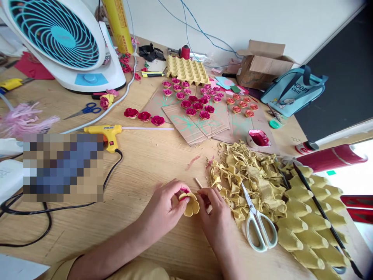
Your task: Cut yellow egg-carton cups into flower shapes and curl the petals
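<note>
A yellow egg-carton flower [191,206] with rounded petals is pinched between the thumb and fingers of my left hand [166,204]. Pink stain shows on those fingers. Close beside the flower, my right hand [217,214] is closed round a thin pale stick [198,182], whose end pokes out above the fingers; the rest is hidden. White-handled scissors [258,225] lie right of my right hand, blades partly over a heap of yellow egg-carton scraps [247,171].
Yellow egg trays [305,221] with a black brush lie at right. Painted flowers [198,105] stand on cardboard [195,124], near a paint cup [258,138]. A yellow glue gun [109,134], its cord, blue scissors [87,109] and a fan [90,79] occupy the left. A cardboard box [259,70] stands behind.
</note>
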The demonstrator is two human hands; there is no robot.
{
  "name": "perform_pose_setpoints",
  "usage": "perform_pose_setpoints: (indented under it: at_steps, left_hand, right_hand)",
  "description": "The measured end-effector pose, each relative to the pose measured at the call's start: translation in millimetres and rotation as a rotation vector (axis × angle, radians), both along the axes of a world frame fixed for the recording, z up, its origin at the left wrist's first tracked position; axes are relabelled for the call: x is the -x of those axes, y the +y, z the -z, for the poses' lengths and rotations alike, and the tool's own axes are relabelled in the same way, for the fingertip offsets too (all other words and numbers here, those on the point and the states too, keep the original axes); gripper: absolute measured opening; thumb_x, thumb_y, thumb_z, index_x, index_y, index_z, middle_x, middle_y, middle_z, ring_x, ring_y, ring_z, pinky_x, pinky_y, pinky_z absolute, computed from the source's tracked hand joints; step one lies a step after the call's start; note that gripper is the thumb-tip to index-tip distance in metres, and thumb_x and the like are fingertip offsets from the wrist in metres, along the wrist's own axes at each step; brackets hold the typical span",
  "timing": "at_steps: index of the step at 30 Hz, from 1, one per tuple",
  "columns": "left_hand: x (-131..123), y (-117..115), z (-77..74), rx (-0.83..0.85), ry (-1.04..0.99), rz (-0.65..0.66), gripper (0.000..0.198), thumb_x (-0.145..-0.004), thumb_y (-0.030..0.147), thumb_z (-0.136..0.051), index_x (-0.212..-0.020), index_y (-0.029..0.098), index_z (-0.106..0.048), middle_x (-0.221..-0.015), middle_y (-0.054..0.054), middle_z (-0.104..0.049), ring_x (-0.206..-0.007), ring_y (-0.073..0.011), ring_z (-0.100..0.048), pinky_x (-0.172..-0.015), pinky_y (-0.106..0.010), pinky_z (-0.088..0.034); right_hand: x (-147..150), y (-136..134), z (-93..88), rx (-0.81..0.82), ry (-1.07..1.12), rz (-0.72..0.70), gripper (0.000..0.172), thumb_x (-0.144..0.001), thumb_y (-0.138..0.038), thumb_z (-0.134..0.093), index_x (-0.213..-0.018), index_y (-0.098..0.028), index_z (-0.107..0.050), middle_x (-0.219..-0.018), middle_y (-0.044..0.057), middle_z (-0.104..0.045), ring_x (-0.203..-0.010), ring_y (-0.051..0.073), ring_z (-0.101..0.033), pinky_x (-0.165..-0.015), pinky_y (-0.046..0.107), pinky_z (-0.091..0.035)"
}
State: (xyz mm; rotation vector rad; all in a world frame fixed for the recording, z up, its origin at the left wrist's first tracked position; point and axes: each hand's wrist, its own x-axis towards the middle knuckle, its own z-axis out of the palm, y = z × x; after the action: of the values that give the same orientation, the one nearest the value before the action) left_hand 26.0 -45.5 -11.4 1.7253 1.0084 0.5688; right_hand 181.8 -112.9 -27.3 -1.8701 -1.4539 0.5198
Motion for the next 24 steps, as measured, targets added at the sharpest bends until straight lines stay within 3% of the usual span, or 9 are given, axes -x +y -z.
perform_pose_setpoints:
  at_steps: [5,11,17,21,24]
  left_hand:
    - [-1.6,-0.8,1.8,-0.167,0.070,0.008,0.013,-0.084,0.009,-0.051,-0.086,0.020,-0.058,-0.079,0.002,-0.063,-0.068,-0.0115,-0.056,-0.069,-0.024,-0.043]
    - [-2.7,-4.8,7.2,-0.273,0.083,0.024,0.021,-0.082,0.003,-0.050,-0.090,0.021,-0.056,-0.084,0.002,-0.064,-0.074,-0.0130,-0.056,-0.074,-0.026,-0.041]
    - [-4.6,-5.1,6.5,-0.308,0.086,0.028,0.023,-0.084,0.001,-0.050,-0.094,0.021,-0.055,-0.087,0.001,-0.063,-0.079,-0.0135,-0.057,-0.078,-0.025,-0.044]
    - [-2.9,-6.0,1.8,-0.284,0.043,0.079,0.028,-0.087,0.013,-0.059,-0.113,0.023,-0.052,-0.102,-0.002,-0.063,-0.085,-0.0149,-0.060,-0.084,-0.029,-0.048]
    - [-1.6,-7.6,1.6,-0.311,-0.007,0.178,0.061,-0.080,0.023,-0.073,-0.132,0.025,-0.042,-0.126,-0.007,-0.056,-0.112,-0.0216,-0.056,-0.098,-0.035,-0.047]
  right_hand:
    - [-1.8,0.2,1.1,0.022,0.015,-0.039,0.010,-0.093,-0.018,-0.054,-0.091,-0.019,-0.064,-0.082,0.002,-0.063,-0.068,0.015,-0.059,-0.063,0.025,-0.046]
    - [-10.8,-8.1,-6.3,-0.085,-0.004,0.008,0.012,-0.096,-0.025,-0.052,-0.098,-0.019,-0.063,-0.088,0.003,-0.060,-0.061,0.013,-0.053,-0.061,0.026,-0.044]
    - [-3.0,-15.4,-16.8,0.004,-0.005,-0.153,0.023,-0.091,-0.030,-0.059,-0.071,-0.021,-0.052,-0.070,-0.001,-0.053,-0.063,0.014,-0.049,-0.058,0.025,-0.036]
    - [-10.8,-14.3,-16.9,-0.029,-0.007,-0.052,0.026,-0.095,-0.028,-0.054,-0.070,-0.021,-0.052,-0.066,-0.003,-0.050,-0.058,0.012,-0.045,-0.055,0.024,-0.034]
    - [-25.2,-13.9,-16.7,-0.090,-0.015,0.097,0.030,-0.095,-0.031,-0.056,-0.067,-0.021,-0.052,-0.062,-0.004,-0.047,-0.055,0.012,-0.042,-0.053,0.023,-0.033]
